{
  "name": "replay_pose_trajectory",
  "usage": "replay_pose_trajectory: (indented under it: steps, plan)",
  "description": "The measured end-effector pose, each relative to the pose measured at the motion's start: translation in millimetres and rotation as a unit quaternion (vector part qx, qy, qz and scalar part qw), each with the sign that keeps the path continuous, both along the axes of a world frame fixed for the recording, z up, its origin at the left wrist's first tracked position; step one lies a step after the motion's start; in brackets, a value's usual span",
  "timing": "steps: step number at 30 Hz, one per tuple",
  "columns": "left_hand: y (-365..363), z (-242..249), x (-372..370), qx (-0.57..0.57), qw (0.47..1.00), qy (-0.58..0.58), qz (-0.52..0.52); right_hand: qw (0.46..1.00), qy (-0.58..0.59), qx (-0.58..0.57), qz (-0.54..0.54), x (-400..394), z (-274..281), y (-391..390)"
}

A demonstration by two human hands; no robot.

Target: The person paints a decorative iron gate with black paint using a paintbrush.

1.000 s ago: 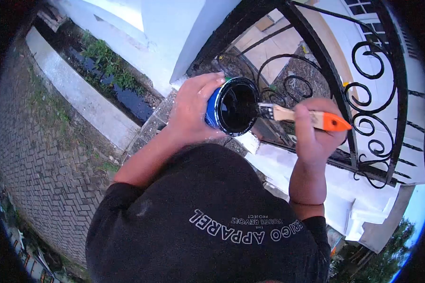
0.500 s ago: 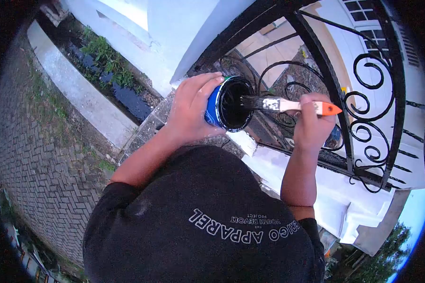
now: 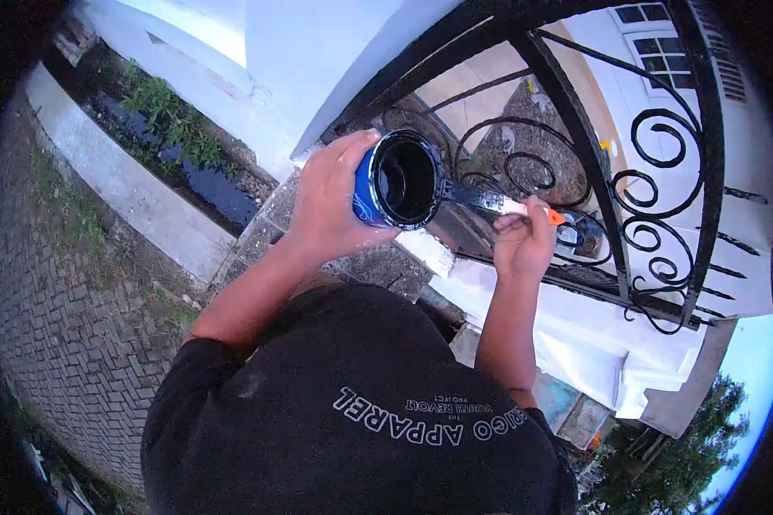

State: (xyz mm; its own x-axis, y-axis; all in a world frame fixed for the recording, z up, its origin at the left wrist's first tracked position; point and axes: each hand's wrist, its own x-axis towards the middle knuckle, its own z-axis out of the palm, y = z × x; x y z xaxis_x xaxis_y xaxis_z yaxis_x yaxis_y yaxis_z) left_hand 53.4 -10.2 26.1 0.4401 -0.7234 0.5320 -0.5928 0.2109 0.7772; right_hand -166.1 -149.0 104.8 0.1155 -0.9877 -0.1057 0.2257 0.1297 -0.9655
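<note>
My left hand [image 3: 325, 202] is wrapped round the side of a blue paint can [image 3: 368, 190], its thumb and fingers spread along the wall. The can is tilted, so its open mouth and dark inside face the camera. On the other side, my right hand [image 3: 524, 240] grips the handle of a paintbrush [image 3: 511, 206] with an orange tip. The brush's dark bristles lie at the can's outer right rim. Black paint covers the rim and the bristles.
A black wrought-iron gate [image 3: 575, 129] with scrolls stands ahead and to the right. White walls [image 3: 318, 51] rise ahead. At the left are a water-filled ditch [image 3: 206, 184], a concrete curb [image 3: 137, 172] and brick paving [image 3: 69, 318].
The brush has come out of the can's mouth to its outer right rim, with my right hand lower and further left. The can and my left hand have shifted slightly left in view.
</note>
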Motion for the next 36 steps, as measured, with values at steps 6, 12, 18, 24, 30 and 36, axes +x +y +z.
replay_pose_trajectory:
  steps: [6,12,18,24,30,36]
  plan:
    - [0,-7,4,-0.002,0.997,0.069,0.018,0.990,-0.100,0.099,0.015,-14,1,-15]
    - [11,-23,9,0.003,0.993,0.116,0.020,0.996,-0.015,-0.083,-0.011,11,15,-57]
    - [31,-30,14,0.085,0.988,0.129,0.018,0.738,0.361,-0.568,-0.043,42,30,-88]
    - [47,-63,18,0.098,0.978,0.183,0.033,0.490,0.510,-0.698,0.112,46,-28,-108]
    - [48,-57,30,0.133,0.979,0.142,0.070,0.518,0.518,-0.679,0.053,50,9,-103]
    - [46,-60,32,0.084,0.976,0.186,0.075,0.457,0.527,-0.709,0.101,54,-17,-102]
